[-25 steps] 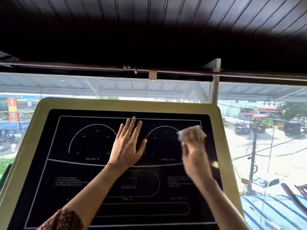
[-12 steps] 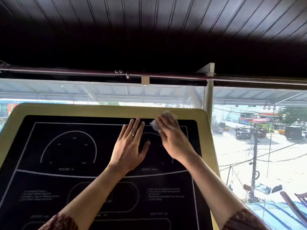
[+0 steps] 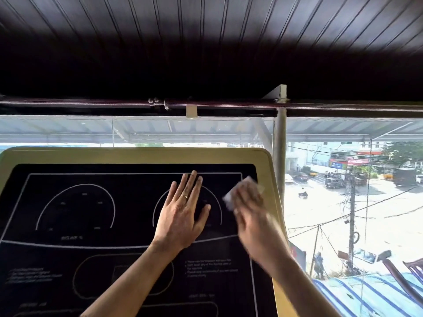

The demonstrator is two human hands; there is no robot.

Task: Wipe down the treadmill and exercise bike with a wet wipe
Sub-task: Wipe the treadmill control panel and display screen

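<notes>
The treadmill console (image 3: 137, 156) fills the lower left: a black panel with white dial outlines inside a pale yellow-green frame. My left hand (image 3: 183, 213) lies flat on the panel over the right dial, fingers straight, a ring on one finger. My right hand (image 3: 254, 216), blurred by motion, holds a white wet wipe (image 3: 238, 193) against the panel's upper right corner, near the frame's right edge.
A glass window behind the console looks onto a street with vehicles and poles. A metal post (image 3: 280, 138) stands just right of the console. A dark rail (image 3: 206, 105) and dark slatted ceiling run overhead.
My right hand has swept the wipe from the top middle of the panel, beside my left fingertips, out to the upper right corner. My left hand stays flat on the panel.
</notes>
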